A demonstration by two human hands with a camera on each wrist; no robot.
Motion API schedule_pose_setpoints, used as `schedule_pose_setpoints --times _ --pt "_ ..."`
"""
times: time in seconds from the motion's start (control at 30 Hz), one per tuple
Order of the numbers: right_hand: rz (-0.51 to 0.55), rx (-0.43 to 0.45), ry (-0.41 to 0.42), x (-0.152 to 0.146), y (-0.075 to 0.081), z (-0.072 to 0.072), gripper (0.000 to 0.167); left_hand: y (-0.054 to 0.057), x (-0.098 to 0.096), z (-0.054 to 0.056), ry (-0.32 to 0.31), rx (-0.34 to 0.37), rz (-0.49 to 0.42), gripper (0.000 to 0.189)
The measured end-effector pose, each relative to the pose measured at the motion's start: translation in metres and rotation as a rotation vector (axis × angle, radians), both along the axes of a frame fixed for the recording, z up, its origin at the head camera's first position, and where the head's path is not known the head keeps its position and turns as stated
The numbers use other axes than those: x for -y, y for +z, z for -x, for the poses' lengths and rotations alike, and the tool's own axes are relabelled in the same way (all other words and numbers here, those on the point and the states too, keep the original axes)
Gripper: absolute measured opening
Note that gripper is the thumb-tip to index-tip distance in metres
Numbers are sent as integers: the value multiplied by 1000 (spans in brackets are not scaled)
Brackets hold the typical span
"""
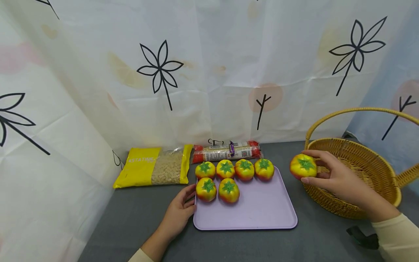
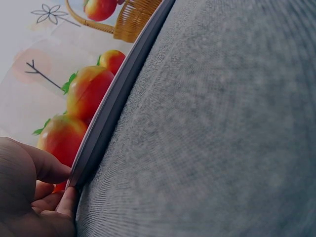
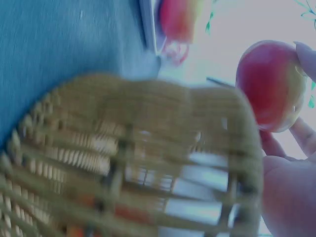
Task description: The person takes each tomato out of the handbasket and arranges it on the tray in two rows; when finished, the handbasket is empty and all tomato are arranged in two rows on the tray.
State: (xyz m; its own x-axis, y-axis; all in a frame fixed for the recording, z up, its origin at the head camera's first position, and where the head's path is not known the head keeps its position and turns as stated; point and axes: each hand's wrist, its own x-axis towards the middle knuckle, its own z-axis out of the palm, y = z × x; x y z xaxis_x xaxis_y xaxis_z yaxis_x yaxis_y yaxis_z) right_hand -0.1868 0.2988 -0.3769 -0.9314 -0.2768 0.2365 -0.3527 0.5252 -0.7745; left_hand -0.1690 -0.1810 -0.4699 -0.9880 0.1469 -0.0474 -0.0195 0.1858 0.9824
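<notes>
My right hand [image 1: 337, 176] holds a yellow-red tomato [image 1: 303, 166] with a green leafy top between thumb and fingers. It is at the left rim of the wicker basket [image 1: 389, 163], right of the tray; the right wrist view shows the same tomato [image 3: 271, 86] beside the blurred basket weave [image 3: 148, 108]. My left hand [image 1: 178, 209] grips the left edge of the lilac tray [image 1: 255, 214], and in the left wrist view its fingertips pinch the tray rim [image 2: 111, 98]. Several similar tomatoes [image 1: 229, 191] sit on the tray, in a back row and a shorter front row at the left.
Behind the tray lie a yellow bag of grain-like food [image 1: 150, 166] and a red-ended packet of noodles [image 1: 226, 151]. The basket's tall handle [image 1: 353, 110] arches over it. A patterned white curtain [image 1: 212, 72] hangs behind the grey tabletop [image 1: 140, 218].
</notes>
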Motion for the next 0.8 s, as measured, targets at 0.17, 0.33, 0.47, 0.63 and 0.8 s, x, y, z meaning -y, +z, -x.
schedule_pose_setpoints --times 0.17,0.33,0.47,0.63,0.8 --pt "26 32 66 20 -2 -2 74 -1 0 0 -1 -4 -4 66" --pt "64 82 135 39 -9 -4 72 -1 1 0 -4 -4 -7 65" --pt "39 85 167 53 -20 -3 70 -1 1 1 -7 -9 -8 65" --pt "26 104 205 68 -32 -2 69 -2 1 1 -12 -15 -6 65" --pt "32 166 241 81 -38 -1 70 -2 2 2 -12 -16 -8 65"
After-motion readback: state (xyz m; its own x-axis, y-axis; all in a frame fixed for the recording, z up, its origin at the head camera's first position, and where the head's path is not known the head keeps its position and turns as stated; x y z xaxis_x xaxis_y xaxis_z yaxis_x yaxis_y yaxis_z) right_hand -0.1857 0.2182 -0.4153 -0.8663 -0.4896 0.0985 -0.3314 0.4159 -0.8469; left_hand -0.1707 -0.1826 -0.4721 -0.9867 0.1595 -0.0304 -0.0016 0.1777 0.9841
